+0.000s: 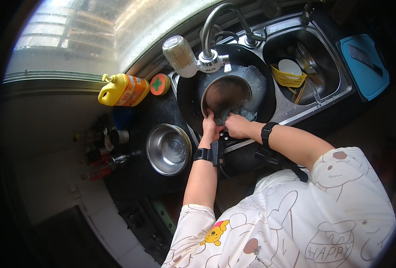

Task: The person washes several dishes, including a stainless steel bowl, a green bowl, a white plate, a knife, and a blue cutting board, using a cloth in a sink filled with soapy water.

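Observation:
A large black wok (pixel 188 97) sits over the left sink basin with cloudy water in it. Inside it, a round pan (pixel 226 88) with a pale rim and brown interior lies tilted. My left hand (pixel 212 127) grips the pan's near left rim, thumb over the edge. Close beside it, my right hand (pixel 238 126) is curled at the pan's near side. A bluish, wet-looking patch (pixel 248 114) shows by its fingers; whether that is a scrubber or suds is unclear. The faucet (pixel 214 20) with its water filter (pixel 181 55) hangs over the wok's far side.
A steel bowl (pixel 167 150) stands left of the wok. Farther back are a yellow detergent jug (pixel 126 90) and a round red-orange container (pixel 159 84). The right basin (pixel 332 88) holds a yellow basket (pixel 288 78), a white bowl (pixel 289 67) and chopsticks. A cleaver (pixel 362 57) lies on a blue cutting board (pixel 368 78).

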### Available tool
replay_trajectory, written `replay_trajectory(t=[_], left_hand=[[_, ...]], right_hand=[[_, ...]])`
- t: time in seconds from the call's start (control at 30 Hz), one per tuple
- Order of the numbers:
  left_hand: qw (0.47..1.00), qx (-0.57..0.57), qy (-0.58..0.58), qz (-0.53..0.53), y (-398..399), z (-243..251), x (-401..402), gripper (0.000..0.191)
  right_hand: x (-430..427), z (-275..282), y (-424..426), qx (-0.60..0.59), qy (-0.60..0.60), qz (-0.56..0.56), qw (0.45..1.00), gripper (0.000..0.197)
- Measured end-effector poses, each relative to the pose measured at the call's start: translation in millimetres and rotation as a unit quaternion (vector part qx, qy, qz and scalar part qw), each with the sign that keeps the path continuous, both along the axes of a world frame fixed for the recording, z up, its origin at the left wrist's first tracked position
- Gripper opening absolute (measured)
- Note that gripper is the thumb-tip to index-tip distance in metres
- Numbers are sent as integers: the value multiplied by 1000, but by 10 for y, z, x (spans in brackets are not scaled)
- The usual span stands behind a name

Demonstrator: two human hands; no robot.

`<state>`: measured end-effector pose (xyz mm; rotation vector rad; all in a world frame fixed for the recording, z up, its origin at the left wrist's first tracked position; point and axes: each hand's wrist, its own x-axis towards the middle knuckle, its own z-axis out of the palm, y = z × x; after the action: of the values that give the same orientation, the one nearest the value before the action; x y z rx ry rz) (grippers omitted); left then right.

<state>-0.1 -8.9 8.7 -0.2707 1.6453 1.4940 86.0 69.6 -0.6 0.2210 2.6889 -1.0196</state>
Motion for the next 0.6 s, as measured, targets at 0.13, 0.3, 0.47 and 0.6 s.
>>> replay_trajectory(t=[0.13,0.3,0.47,0.6], left_hand=[[1000,18,24,9,-55,-215,-83,47],[1000,-10,16,-13,-6,-28,-31,49],[999,8,0,-45,-61,-103,-51,52],[999,8,9,-50,-46,-16,-9,51]], right_hand=[[-20,-65,-172,-152,160,-81,972,14],[319,-164,221,54,115,51,991,15],[219,11,333,128,27,-22,991,23],[98,-57,149,57,18,-128,990,28]])
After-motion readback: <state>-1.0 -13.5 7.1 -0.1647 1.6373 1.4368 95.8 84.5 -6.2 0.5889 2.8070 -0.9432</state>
